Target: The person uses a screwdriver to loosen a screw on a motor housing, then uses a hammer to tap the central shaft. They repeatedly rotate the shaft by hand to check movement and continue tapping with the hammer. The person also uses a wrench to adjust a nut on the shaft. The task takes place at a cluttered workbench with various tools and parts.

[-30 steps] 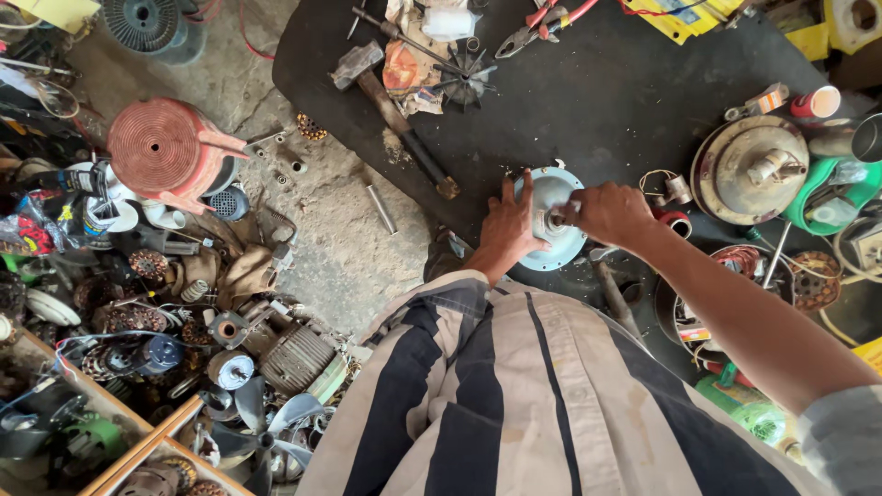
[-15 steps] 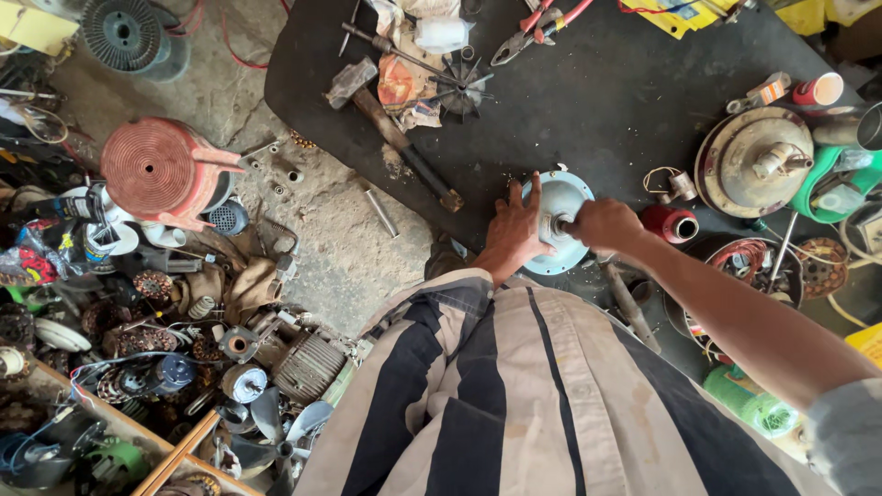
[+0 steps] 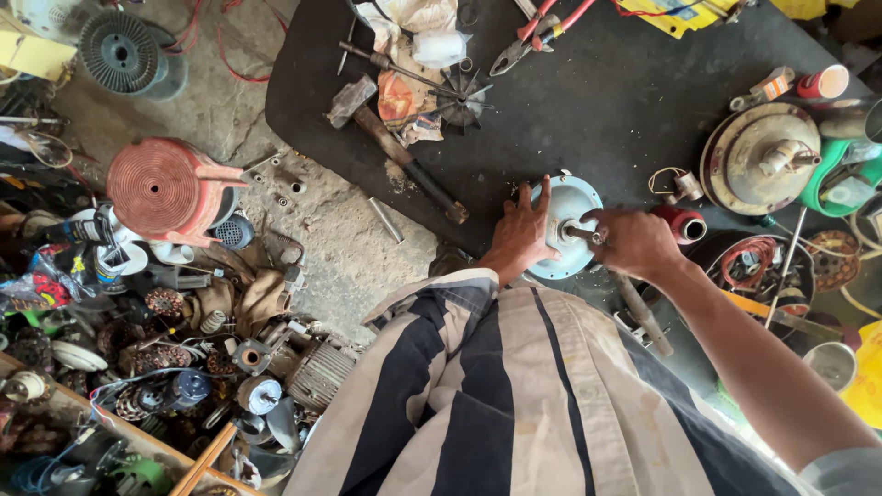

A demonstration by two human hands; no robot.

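Observation:
A round pale blue motor cover (image 3: 571, 207) with a metal shaft sticking up from its middle lies on a black mat (image 3: 588, 101). My left hand (image 3: 522, 231) presses flat on the cover's left side, fingers spread. My right hand (image 3: 634, 241) is closed around the shaft, with a small metal piece at its fingertips. A striped shirt over my bent knee fills the lower middle of the view.
A hammer (image 3: 390, 145), pliers (image 3: 542, 32), a small fan blade (image 3: 459, 99) and rags lie on the mat. A round metal motor housing (image 3: 761, 158) and a red can (image 3: 680, 223) sit to the right. A red stool (image 3: 165, 188) and several motor parts crowd the left floor.
The view has shifted slightly. My left hand has flattened onto the cover's left side, and my right hand has stayed gripping the shaft.

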